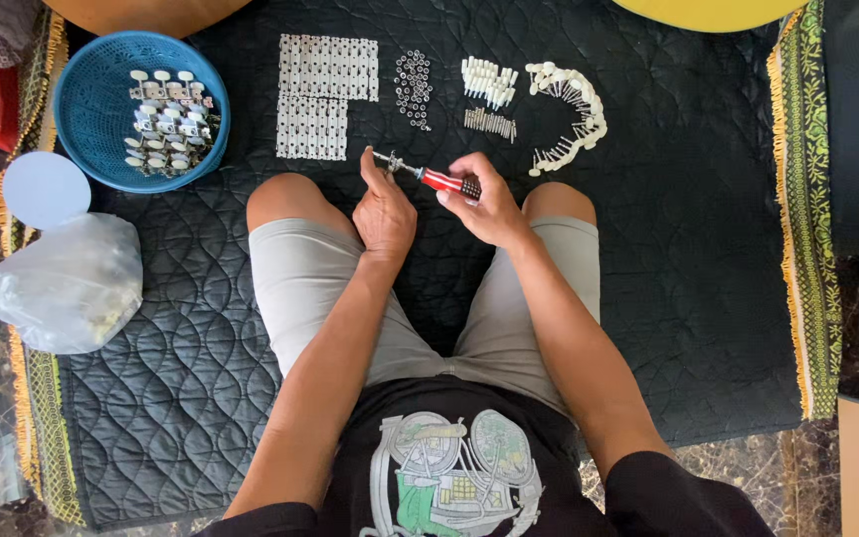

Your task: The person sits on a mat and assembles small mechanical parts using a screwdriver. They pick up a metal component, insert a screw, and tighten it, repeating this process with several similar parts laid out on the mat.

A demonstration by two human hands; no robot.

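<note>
I sit on a dark quilted mat [708, 249] with my knees apart. My right hand [484, 199] is closed around a screwdriver with a red handle [444, 181], held just above the mat between my knees. Its metal tip points to my left hand [385, 209], where my fingers pinch a small metal part [386, 159] at the tip. In front of my knees lie flat metal plates [325, 94], a little pile of small rings [413, 88], and white knobs [567, 114] in a curve. A blue basket [82, 109] with more metal parts sits to my left, near a clear plastic bag [67, 283].
</note>
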